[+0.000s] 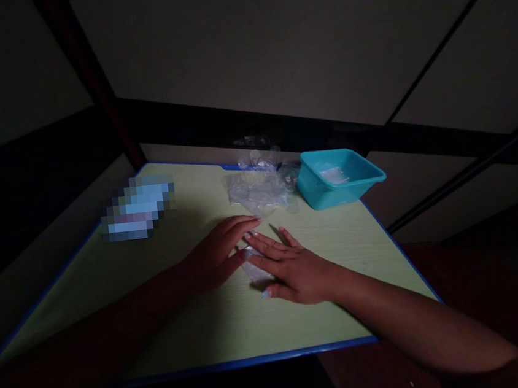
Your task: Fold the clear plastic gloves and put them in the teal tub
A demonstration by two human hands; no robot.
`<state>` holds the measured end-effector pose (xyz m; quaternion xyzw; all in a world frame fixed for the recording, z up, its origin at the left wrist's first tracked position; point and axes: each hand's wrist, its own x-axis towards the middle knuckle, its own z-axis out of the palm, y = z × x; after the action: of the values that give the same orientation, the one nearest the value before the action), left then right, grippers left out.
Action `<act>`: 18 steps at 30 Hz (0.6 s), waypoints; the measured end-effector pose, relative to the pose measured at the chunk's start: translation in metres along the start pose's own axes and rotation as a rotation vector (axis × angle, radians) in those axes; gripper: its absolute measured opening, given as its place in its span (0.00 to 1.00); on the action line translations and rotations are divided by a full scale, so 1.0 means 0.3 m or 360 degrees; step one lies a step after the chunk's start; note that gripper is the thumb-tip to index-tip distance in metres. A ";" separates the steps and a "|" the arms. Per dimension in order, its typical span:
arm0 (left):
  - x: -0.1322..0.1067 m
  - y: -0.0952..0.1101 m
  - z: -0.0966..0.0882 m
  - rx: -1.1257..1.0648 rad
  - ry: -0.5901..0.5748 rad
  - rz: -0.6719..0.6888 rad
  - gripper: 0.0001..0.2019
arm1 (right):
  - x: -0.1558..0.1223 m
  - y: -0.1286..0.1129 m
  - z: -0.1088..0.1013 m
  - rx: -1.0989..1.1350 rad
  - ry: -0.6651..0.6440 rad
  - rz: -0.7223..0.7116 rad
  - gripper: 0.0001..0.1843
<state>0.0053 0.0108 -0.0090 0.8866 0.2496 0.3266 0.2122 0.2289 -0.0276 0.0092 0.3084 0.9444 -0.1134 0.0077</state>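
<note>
Both my hands lie on a pale green table [319,237] with a blue rim. My left hand [219,250] rests palm down with fingers stretched out toward the right. My right hand [289,268] lies flat, fingers spread and pointing left, pressing on a small clear plastic piece [254,270] that shows between the two hands. The fingertips of both hands meet over that piece. Most of the plastic piece is hidden under my right hand.
A turquoise plastic tub [338,176] with something clear and white inside stands at the far right of the table. A heap of clear plastic bags [258,188] lies left of it. A blurred-out bluish object [139,208] sits at the far left. Surroundings are dark.
</note>
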 end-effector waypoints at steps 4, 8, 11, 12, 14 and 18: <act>0.000 0.008 0.000 -0.0086 0.0127 -0.0059 0.29 | 0.014 0.003 0.007 -0.0007 -0.0040 -0.0001 0.38; 0.002 0.011 -0.003 -0.0119 0.0184 -0.0059 0.28 | 0.017 0.003 0.013 0.0027 -0.0066 0.0016 0.38; 0.004 0.012 -0.004 -0.0133 0.0174 -0.0063 0.29 | 0.016 0.003 0.014 0.0032 -0.0069 0.0026 0.38; 0.005 0.012 -0.004 -0.0134 0.0170 -0.0065 0.29 | 0.016 0.003 0.013 0.0031 -0.0069 0.0026 0.37; 0.005 0.012 -0.004 -0.0137 0.0172 -0.0062 0.28 | 0.015 0.003 0.012 0.0033 -0.0067 0.0021 0.37; 0.004 0.010 -0.006 -0.0132 0.0207 -0.0046 0.28 | 0.016 0.006 0.010 0.0057 -0.0023 0.0008 0.39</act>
<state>0.0060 0.0095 -0.0056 0.8503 0.2619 0.3903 0.2367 0.2259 -0.0240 0.0055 0.3102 0.9413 -0.1326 0.0092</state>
